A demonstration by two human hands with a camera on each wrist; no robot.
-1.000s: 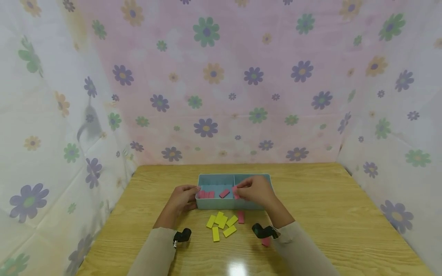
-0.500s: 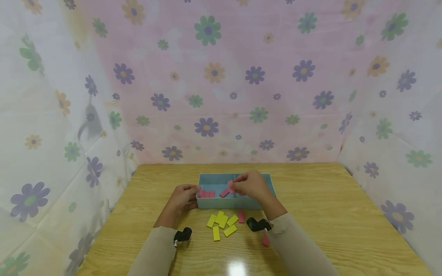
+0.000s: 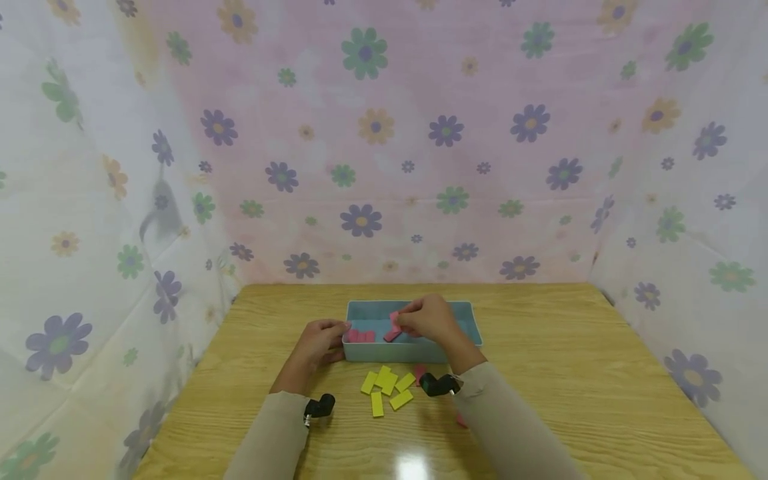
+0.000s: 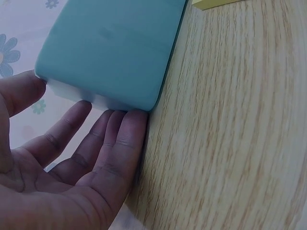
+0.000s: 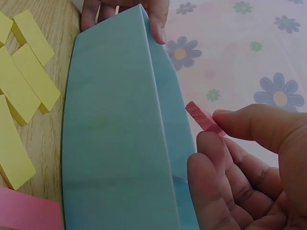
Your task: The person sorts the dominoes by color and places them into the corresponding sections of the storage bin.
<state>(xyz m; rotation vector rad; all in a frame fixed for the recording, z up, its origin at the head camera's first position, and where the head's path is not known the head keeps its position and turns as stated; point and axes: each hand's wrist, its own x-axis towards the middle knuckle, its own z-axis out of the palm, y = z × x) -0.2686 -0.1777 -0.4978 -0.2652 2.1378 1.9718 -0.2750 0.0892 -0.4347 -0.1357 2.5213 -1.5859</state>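
Observation:
My right hand (image 3: 429, 319) pinches a pink wooden block (image 5: 205, 118) between thumb and fingertips, raised over the left part of the pale blue box (image 3: 390, 353). Close below it, a loose pink block (image 3: 391, 336) lies tilted inside the box. Several more pink blocks (image 3: 362, 337) sit side by side at the box's left end. My left hand (image 3: 315, 340) holds that end, its thumb (image 4: 29, 88) at the rim and its other fingertips against the outer wall. The box's divider is mostly hidden behind my right hand.
Several yellow blocks (image 3: 387, 383) lie loosely grouped on the wooden table (image 3: 540, 373) in front of the box. One pink block (image 3: 420, 372) is beside them, and another (image 3: 461, 420) shows partly from under my right sleeve. Flowered cloth (image 3: 384, 167) stands behind and at both sides.
My right hand has carried the pink block leftward across the divider, from the box's right part to above the tilted pink block. The left hand stays at the box's left end.

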